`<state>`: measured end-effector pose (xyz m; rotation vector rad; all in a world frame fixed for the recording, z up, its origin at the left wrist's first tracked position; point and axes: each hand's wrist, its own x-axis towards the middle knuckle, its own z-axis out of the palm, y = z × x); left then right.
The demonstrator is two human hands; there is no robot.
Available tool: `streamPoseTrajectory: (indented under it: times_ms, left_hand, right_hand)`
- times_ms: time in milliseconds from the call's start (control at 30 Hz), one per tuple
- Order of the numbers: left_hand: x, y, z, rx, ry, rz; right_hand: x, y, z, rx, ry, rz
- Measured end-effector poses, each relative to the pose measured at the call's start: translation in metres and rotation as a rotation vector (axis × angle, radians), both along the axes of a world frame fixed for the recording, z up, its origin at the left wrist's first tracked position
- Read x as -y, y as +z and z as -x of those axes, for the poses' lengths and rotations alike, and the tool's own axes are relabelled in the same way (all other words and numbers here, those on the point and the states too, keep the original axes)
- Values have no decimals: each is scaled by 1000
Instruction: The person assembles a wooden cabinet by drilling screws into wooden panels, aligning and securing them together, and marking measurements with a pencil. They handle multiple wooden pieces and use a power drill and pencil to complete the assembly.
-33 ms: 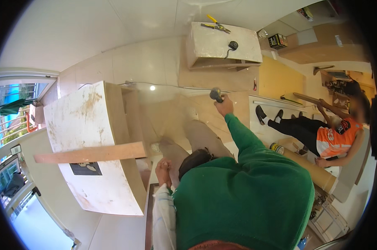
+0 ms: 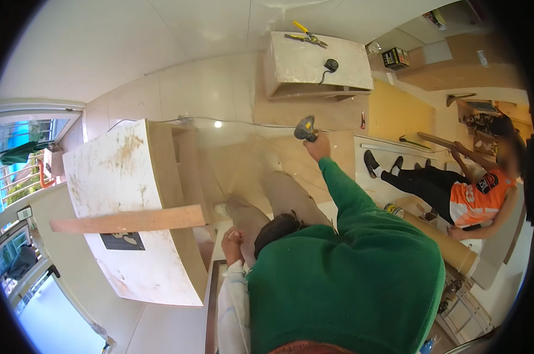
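Observation:
My right hand [image 2: 319,146] is stretched out ahead, closed round the grip of a black cordless drill [image 2: 305,127] with a small yellow patch. The drill is held over the brown floor boards, and its tip touches nothing that I can make out. My left hand [image 2: 233,241] rests by my left thigh with curled fingers; whether anything small lies inside them is hidden. To its left stands a large white wooden cabinet [image 2: 113,165], stained on top. A reddish-brown wood strip [image 2: 128,220] lies across it, partly over a dark plate [image 2: 123,242].
A smaller white box [image 2: 302,59] ahead carries yellow-handled snips [image 2: 307,39] and a tape measure [image 2: 331,65]. A cable [image 2: 243,123] runs over the floor. At right, a person in an orange vest [image 2: 482,192] holds a long strip [image 2: 435,139]. A brown cardboard roll [image 2: 450,245] lies nearer.
The drill in my right hand has tilted and risen slightly, showing more of its side. My left hand has barely shifted.

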<state>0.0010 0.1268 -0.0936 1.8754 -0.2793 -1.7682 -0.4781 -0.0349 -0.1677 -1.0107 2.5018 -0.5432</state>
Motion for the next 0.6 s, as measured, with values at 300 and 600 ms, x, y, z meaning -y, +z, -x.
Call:
streamPoseTrajectory:
  times_ms: [300,600]
  left_hand:
    - [71,-50,133,123,-164,-40]
    - [164,-84,222,17,-261,142]
  right_hand:
    - [243,-126,163,13,-37,54]
    - [321,-231,246,125,-128,43]
